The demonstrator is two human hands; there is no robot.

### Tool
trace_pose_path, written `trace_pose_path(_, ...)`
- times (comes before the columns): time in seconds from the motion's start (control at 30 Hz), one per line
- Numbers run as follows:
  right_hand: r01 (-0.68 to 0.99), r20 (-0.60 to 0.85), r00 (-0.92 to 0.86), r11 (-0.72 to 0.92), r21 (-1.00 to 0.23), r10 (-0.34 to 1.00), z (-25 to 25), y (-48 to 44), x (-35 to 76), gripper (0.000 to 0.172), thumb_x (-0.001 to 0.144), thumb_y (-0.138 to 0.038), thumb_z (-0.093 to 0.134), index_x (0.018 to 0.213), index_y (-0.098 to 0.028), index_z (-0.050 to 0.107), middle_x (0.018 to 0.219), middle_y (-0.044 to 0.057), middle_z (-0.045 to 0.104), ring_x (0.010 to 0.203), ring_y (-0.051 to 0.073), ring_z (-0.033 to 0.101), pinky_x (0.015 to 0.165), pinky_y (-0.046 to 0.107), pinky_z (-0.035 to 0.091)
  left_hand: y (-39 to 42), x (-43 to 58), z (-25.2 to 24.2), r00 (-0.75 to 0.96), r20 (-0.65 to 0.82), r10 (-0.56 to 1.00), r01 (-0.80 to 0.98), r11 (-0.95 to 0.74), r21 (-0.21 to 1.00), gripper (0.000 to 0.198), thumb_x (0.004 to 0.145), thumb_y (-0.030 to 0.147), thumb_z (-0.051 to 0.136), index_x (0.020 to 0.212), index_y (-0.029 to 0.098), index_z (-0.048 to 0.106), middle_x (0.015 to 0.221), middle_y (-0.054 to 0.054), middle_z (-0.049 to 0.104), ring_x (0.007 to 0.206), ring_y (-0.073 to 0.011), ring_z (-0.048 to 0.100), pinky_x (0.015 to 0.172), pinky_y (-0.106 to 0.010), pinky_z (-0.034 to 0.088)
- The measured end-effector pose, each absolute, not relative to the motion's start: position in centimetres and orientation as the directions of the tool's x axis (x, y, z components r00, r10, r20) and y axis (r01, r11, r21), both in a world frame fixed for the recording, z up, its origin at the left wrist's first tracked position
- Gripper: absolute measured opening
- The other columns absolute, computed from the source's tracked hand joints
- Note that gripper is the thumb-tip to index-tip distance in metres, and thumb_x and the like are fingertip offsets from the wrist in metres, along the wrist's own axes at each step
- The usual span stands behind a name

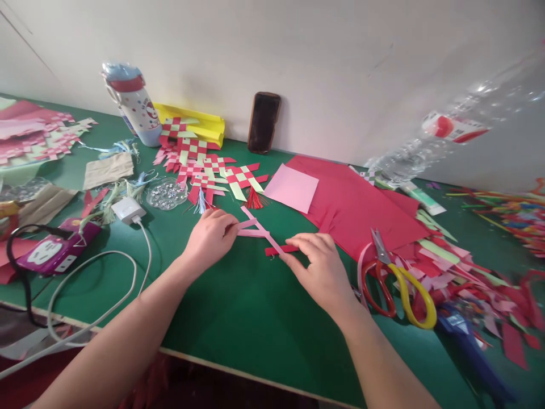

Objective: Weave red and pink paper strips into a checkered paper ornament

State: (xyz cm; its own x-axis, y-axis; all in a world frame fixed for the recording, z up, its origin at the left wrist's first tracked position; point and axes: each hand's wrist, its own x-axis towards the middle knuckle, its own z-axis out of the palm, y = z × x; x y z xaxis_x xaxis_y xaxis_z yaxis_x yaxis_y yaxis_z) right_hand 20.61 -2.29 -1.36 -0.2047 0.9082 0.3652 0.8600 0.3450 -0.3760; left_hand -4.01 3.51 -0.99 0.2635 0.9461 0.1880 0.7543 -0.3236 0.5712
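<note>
My left hand pinches one end of the pink paper strips, which cross each other above the green table. The fingers of my right hand close on the lower end of the slanting strip. Close under that hand lies a red paper strip; whether the fingers touch it I cannot tell. Behind my hands are woven paper fish in red and pale green, some with tassels. A pink paper square rests on red paper sheets just beyond my right hand.
Scissors and a heap of paper scraps lie to the right, near a plastic bottle. A phone leans on the wall. On the left are a drink bottle, googly eyes, a charger with cable and a purple power strip.
</note>
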Motion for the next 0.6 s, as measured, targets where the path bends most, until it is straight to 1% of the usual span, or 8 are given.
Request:
trace_pose_path(0.07,0.887,0.32,-0.234,0.336,-0.317,0.918,-1.5,-2.5,20.3,0.025,0.088,-0.043,0.067,0.1,-0.021,0.071,0.104,0.008,0.071,0.1,0.028,0.057,0.088,0.044,0.047,3.9,-4.5,-1.6,0.252,0.209,0.945,0.796,-0.325,0.51,0.023,0.09,0.029,0.05,0.08,0.02,0.068,0.088,-0.008,0.065,0.093,-0.0256,0.055,0.09,-0.043,0.046)
trace_pose_path(0.1,0.898,0.3,-0.24,0.328,-0.292,0.923,-1.6,-2.5,20.2,0.023,0.087,-0.042,0.067,0.099,-0.022,0.071,0.105,0.008,0.071,0.101,0.028,0.056,0.087,0.045,0.046,3.9,-4.7,-1.9,0.245,0.221,0.944,0.813,-0.324,0.484,0.022,0.09,0.03,0.051,0.084,0.02,0.069,0.091,-0.009,0.065,0.094,-0.0266,0.054,0.091,-0.044,0.046)
trace_pose_path(0.13,0.907,0.289,-0.243,0.323,-0.27,0.926,-1.6,-2.6,20.1,0.02,0.088,-0.04,0.067,0.097,-0.023,0.071,0.105,0.008,0.071,0.1,0.028,0.056,0.086,0.044,0.045,4.0,-4.8,-2.1,0.236,0.234,0.943,0.827,-0.321,0.461,0.021,0.089,0.031,0.052,0.091,0.019,0.07,0.095,-0.01,0.064,0.095,-0.0277,0.053,0.091,-0.046,0.046)
trace_pose_path(0.2,0.916,0.284,-0.251,0.322,-0.239,0.925,-1.8,-2.7,20.0,0.016,0.091,-0.036,0.063,0.095,-0.023,0.072,0.104,0.008,0.072,0.098,0.027,0.056,0.082,0.042,0.043,4.0,-4.9,-2.3,0.215,0.269,0.939,0.848,-0.316,0.426,0.026,0.089,0.031,0.053,0.108,0.019,0.067,0.104,-0.012,0.061,0.099,-0.0295,0.052,0.092,-0.049,0.046)
trace_pose_path(0.27,0.918,0.292,-0.263,0.332,-0.219,0.92,-1.9,-2.7,20.0,0.018,0.094,-0.033,0.057,0.093,-0.023,0.072,0.102,0.008,0.073,0.096,0.025,0.056,0.078,0.04,0.041,3.8,-4.7,-2.2,0.207,0.31,0.928,0.855,-0.325,0.404,0.033,0.09,0.029,0.053,0.121,0.02,0.062,0.113,-0.013,0.058,0.104,-0.0304,0.051,0.094,-0.051,0.046)
trace_pose_path(0.3,0.917,0.295,-0.267,0.336,-0.214,0.917,-1.9,-2.7,20.1,0.019,0.095,-0.031,0.055,0.092,-0.023,0.072,0.101,0.007,0.073,0.095,0.025,0.057,0.076,0.039,0.04,3.7,-4.6,-2.1,0.216,0.329,0.919,0.853,-0.342,0.395,0.034,0.091,0.028,0.052,0.123,0.021,0.06,0.115,-0.013,0.057,0.106,-0.0302,0.05,0.095,-0.051,0.046)
trace_pose_path(0.5,0.914,0.311,-0.253,0.331,-0.232,0.916,-1.8,-2.5,20.1,0.023,0.097,-0.027,0.05,0.09,-0.023,0.072,0.097,0.006,0.074,0.092,0.024,0.057,0.076,0.037,0.039,2.6,-3.0,-2.0,0.4,0.372,0.838,0.776,-0.526,0.349,0.031,0.093,0.02,0.051,0.122,0.021,0.061,0.121,-0.01,0.059,0.11,-0.0275,0.051,0.1,-0.046,0.045)
trace_pose_path(0.6,0.9,0.361,-0.247,0.351,-0.257,0.899,-1.5,-2.4,20.2,0.021,0.097,-0.024,0.049,0.09,-0.021,0.07,0.095,0.007,0.073,0.089,0.023,0.058,0.08,0.037,0.042,2.4,-2.8,-2.2,0.434,0.382,0.816,0.758,-0.56,0.335,0.033,0.094,0.016,0.049,0.124,0.021,0.061,0.127,-0.01,0.058,0.112,-0.0281,0.05,0.099,-0.048,0.046)
